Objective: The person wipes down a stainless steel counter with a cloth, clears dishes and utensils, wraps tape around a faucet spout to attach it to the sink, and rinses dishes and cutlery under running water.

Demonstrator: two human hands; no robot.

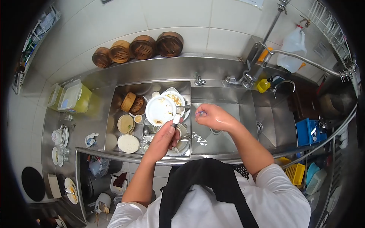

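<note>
My left hand (165,140) is closed around a dark-handled item with a white upper part (176,120), too small to name, over the left sink basin. Behind it a white plate with food scraps (160,110) overlaps another soiled plate (175,98). A metal utensil lies at the plates' right edge. My right hand (208,116) hovers over the middle basin (235,140), fingers pinched on a small bluish thing I cannot make out. Bowls, a white oval dish (128,143) and bamboo steamers (128,102) fill the left basin's other side.
Several bamboo steamers (143,47) line the back ledge. A yellowish tub (74,97) and stacked dishes (57,137) stand at left. Faucets, a spray hose (304,57), a yellow soap bottle (263,86) and a blue basket (308,132) are at right. A rail (125,157) runs along the front.
</note>
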